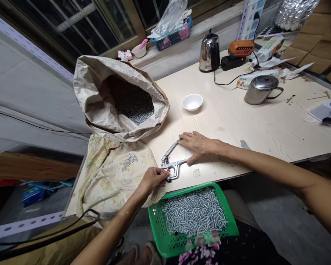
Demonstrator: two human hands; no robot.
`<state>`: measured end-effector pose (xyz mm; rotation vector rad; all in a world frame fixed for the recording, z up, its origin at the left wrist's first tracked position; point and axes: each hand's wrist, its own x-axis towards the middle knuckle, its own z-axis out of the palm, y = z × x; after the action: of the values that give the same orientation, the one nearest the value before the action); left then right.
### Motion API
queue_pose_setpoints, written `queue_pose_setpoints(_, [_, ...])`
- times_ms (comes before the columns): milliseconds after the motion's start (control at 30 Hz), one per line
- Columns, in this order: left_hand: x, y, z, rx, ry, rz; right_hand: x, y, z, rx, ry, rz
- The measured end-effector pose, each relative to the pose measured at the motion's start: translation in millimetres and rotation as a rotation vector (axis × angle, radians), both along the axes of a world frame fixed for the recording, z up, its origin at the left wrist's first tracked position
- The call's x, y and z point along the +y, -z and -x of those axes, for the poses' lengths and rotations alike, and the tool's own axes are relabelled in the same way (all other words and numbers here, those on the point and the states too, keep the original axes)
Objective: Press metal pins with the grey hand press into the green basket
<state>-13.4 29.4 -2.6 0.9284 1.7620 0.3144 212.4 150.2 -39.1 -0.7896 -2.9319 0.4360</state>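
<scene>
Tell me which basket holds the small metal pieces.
The green basket, at the near edge of the table; the blue basket, on the windowsill, carries clear plastic.

Even indoor light is washing a pale wood-grain table (223, 121); a dark barred window (96, 22) is lending none.
Glare is gleaming on a polished steel kettle (205, 55), a duller sheen on a grey metal lever-handled tool (178, 164). Shadow is filling an open pale woven sack (85, 84). Wide-angle distortion is slanting lines near the edges, where detail is looking softer.
</scene>
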Motion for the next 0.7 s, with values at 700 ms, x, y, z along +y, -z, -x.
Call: queue_pose_setpoints(700, [12, 7.7, -28, 0.614, 0.758, -0.755, -20, -18.6, 2, -0.016, 0.003, -0.043])
